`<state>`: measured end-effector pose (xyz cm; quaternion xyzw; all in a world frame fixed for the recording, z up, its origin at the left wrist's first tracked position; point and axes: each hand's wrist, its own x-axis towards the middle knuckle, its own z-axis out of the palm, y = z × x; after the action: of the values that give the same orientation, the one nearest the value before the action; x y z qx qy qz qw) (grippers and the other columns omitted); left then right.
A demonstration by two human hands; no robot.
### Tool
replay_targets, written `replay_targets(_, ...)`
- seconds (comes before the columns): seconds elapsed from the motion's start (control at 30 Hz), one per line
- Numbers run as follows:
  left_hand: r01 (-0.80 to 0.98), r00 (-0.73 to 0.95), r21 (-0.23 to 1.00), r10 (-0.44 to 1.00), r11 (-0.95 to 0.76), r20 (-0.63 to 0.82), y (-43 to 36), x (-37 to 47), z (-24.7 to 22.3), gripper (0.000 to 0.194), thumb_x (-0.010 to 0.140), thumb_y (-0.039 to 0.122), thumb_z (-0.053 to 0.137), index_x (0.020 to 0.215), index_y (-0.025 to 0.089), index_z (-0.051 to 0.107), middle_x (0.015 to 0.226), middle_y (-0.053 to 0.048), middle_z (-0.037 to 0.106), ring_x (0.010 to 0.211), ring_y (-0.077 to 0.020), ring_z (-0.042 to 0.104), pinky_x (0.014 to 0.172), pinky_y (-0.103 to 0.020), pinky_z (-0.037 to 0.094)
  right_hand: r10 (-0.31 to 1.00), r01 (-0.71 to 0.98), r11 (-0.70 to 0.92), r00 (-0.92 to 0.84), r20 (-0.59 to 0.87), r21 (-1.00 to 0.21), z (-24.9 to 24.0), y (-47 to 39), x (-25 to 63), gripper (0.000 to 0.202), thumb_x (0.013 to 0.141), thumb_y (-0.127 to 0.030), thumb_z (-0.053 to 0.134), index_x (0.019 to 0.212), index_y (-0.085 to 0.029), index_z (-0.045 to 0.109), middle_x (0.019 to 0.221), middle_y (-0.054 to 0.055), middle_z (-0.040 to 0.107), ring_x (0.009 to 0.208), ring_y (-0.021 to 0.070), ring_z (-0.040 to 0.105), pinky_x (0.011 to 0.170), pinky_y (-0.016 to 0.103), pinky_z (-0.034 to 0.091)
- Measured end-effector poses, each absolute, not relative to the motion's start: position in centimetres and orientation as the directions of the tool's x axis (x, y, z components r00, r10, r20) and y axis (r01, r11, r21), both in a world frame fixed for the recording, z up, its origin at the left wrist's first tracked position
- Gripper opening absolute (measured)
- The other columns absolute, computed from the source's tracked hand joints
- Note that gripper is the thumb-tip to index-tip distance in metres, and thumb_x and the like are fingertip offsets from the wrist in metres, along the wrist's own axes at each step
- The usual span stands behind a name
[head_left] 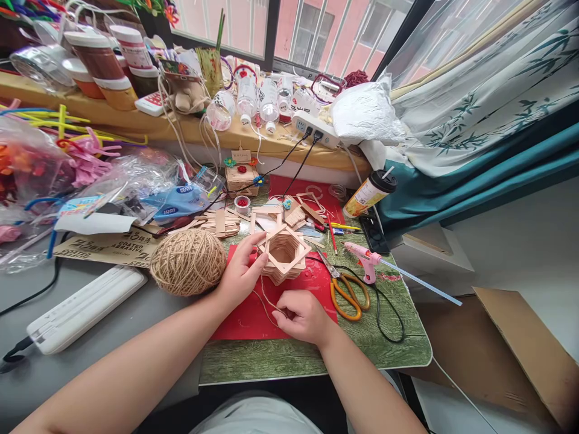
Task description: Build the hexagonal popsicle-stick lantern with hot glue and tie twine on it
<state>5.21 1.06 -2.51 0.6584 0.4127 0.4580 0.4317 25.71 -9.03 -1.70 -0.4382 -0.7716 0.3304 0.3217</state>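
A star-shaped holder of stacked wooden craft sticks (289,264), hollow in the middle, sits on a red sheet (244,316). My left hand (244,265) grips its left side, thumb near the rim and fingers around the far edge. In front of the holder, my right hand (301,316) is closed in a pinch on thin jute twine (266,296), which runs up to the holder's lower left side. A large ball of jute twine (187,262) rests against my left forearm. Orange-handled scissors (348,294) lie to the right of my right hand.
A pink glue gun (367,259) with a long glue stick stands at the right, its cable looping on the green table mat (271,361). Behind are loose craft sticks (221,223), a cup (370,194) and a stick box (242,181). A white power strip (85,308) lies left.
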Motion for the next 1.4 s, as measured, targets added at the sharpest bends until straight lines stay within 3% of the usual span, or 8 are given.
replay_targets(0.23,0.051,0.272,0.971,0.939,-0.232,0.210,1.4,5.2,-2.8,0.052,0.107,0.047,0.064,0.156,0.033,0.058,0.165,-0.008,0.056,0.154,-0.0316,0.053,0.128,-0.049,0.045,0.895,0.460,0.380,-0.402,0.193,-0.802,-1.6,-8.9,25.8,0.018,0.096,-0.023,0.066,0.078,-0.025,0.063,0.070,-0.002,0.063,0.060,0.0144,0.053,0.060,0.028,0.042)
replay_targets(0.4,0.041,0.236,0.970,0.946,-0.238,0.222,1.5,5.2,-2.9,0.047,0.111,0.049,0.055,0.153,0.031,0.062,0.163,-0.008,0.059,0.155,-0.0305,0.052,0.136,-0.052,0.033,0.935,0.411,0.256,-0.336,0.116,-0.875,-1.5,-9.4,25.8,0.020,0.095,-0.024,0.068,0.115,-0.025,0.072,0.084,0.000,0.074,0.064,0.0150,0.062,0.063,0.028,0.052)
replay_targets(0.5,0.000,0.247,0.978,0.948,-0.207,0.200,1.3,5.3,-3.1,0.048,0.108,0.048,0.061,0.153,0.032,0.061,0.164,-0.008,0.057,0.153,-0.0316,0.053,0.131,-0.051,0.039,0.956,0.280,0.159,-0.284,0.077,-0.947,-1.2,-10.2,25.3,0.048,0.094,-0.028,0.075,0.141,-0.028,0.063,0.116,0.007,0.079,0.098,0.0221,0.077,0.086,0.035,0.064)
replay_targets(0.63,-0.109,0.263,0.980,0.946,-0.166,0.189,1.3,5.5,-3.4,0.055,0.104,0.043,0.070,0.156,0.033,0.055,0.165,-0.010,0.054,0.155,-0.0319,0.051,0.129,-0.051,0.043,0.982,0.147,0.053,-0.190,0.025,-0.988,-0.8,-10.5,23.3,0.056,0.096,-0.030,0.077,0.148,-0.032,0.057,0.135,0.009,0.072,0.126,0.0252,0.071,0.112,0.045,0.060)
replay_targets(0.83,-0.226,0.321,0.971,0.934,-0.084,0.156,1.6,5.8,-3.9,0.070,0.100,0.042,0.074,0.162,0.032,0.043,0.175,-0.012,0.041,0.164,-0.0331,0.039,0.136,-0.055,0.033,1.000,0.065,-0.002,-0.017,-0.003,-0.998,0.0,-9.6,20.2,0.021,0.095,-0.031,0.075,0.114,-0.027,0.067,0.104,0.004,0.075,0.099,0.0221,0.074,0.094,0.038,0.064)
replay_targets(1.1,-0.151,0.282,0.969,0.931,-0.194,0.231,1.1,5.4,-3.4,0.074,0.091,0.043,0.083,0.156,0.027,0.051,0.158,-0.014,0.056,0.152,-0.0345,0.051,0.129,-0.053,0.039,0.978,0.249,0.079,0.166,0.123,-0.965,-0.3,-9.7,21.1,0.009,0.097,-0.029,0.072,0.104,-0.023,0.073,0.106,0.007,0.078,0.104,0.0248,0.075,0.102,0.041,0.059)
replay_targets(1.27,-0.062,0.243,0.968,0.937,-0.244,0.251,0.6,5.3,-2.6,0.042,0.102,0.044,0.069,0.138,0.025,0.061,0.130,-0.010,0.067,0.125,-0.0275,0.063,0.116,-0.046,0.047,0.956,0.188,0.076,0.266,0.125,-0.979,-1.5,-9.9,23.4,0.005,0.097,-0.027,0.071,0.102,-0.024,0.070,0.101,0.005,0.073,0.096,0.0215,0.071,0.091,0.036,0.059)
replay_targets(1.4,-0.038,0.225,0.977,0.951,-0.210,0.213,0.8,5.2,-2.4,0.025,0.104,0.045,0.065,0.116,0.023,0.066,0.111,-0.006,0.069,0.106,-0.0242,0.066,0.099,-0.040,0.052,0.969,-0.018,0.012,0.248,0.007,-1.000,-1.7,-10.5,24.3,0.004,0.099,-0.028,0.064,0.103,-0.027,0.065,0.078,-0.003,0.060,0.062,0.0138,0.057,0.060,0.027,0.052)
